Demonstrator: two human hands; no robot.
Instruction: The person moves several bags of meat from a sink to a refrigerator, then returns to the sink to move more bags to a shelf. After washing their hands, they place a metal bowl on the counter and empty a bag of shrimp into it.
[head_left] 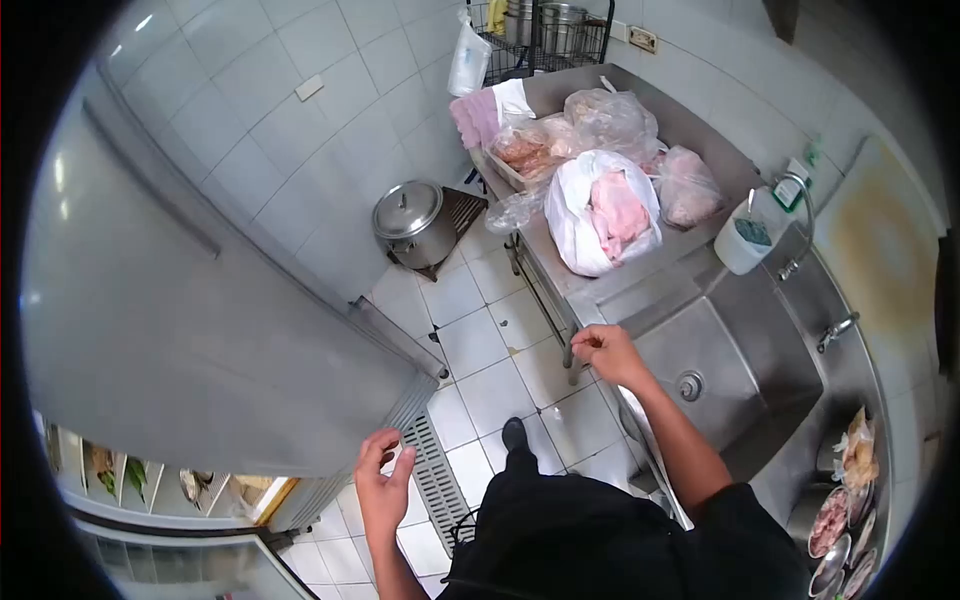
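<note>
My left hand [384,485] is raised above the floor by the grey cabinet, holding nothing, thumb and fingers apart. Over the front edge of the steel sink [700,345] is my right hand [612,356], its fingers curled in, and no object shows in it. Beyond that hand, on the steel counter, a white plastic bag [575,215] stands open around pink raw meat [620,210]. Clear bags of meat [690,190] lie around it, beside a tub of reddish meat [525,150]. Neither hand touches these bags.
A lidded pot [412,220] stands on a low rack on the tiled floor. At left is a large grey cabinet [200,330] with food on lower shelves. A white container [745,240] sits by the tap [838,331]. Bowls of meat [828,520] line the right side.
</note>
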